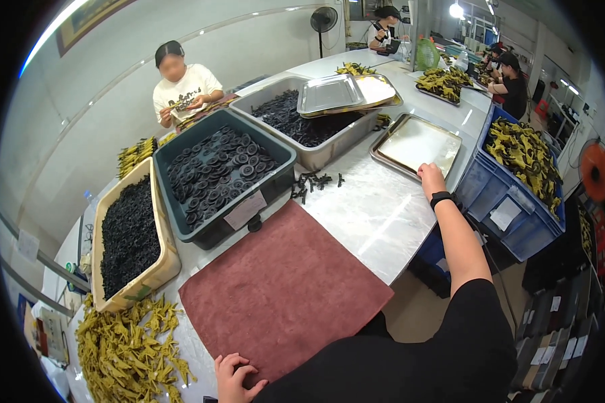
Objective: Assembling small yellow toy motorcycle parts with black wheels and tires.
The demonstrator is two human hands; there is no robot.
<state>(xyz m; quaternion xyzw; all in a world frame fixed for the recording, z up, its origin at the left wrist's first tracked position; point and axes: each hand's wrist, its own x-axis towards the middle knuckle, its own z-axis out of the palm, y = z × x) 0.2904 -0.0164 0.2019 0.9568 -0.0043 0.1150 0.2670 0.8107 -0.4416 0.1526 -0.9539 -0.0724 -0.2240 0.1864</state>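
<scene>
My right hand (431, 178) reaches out to the near rim of a shallow metal tray (417, 138) with a pale, shiny bottom. Its fingers are curled closed over that rim; whether anything small is pinched in them is hidden. My left hand (234, 377) lies at the near left edge of a dark red cloth (282, 285), fingers apart and slightly bent, holding nothing. The cloth is spread flat before me. Beyond it, several small black pieces (316, 183) lie scattered on the shiny table (383, 221).
A dark green bin (205, 238) holds black discs. A cream bin (138, 285) and a grey bin (326, 158) hold black parts; trays (329, 94) rest on the grey one. Yellow pieces (134, 349) lie left and fill a blue crate (504, 208). A person (188, 87) sits opposite.
</scene>
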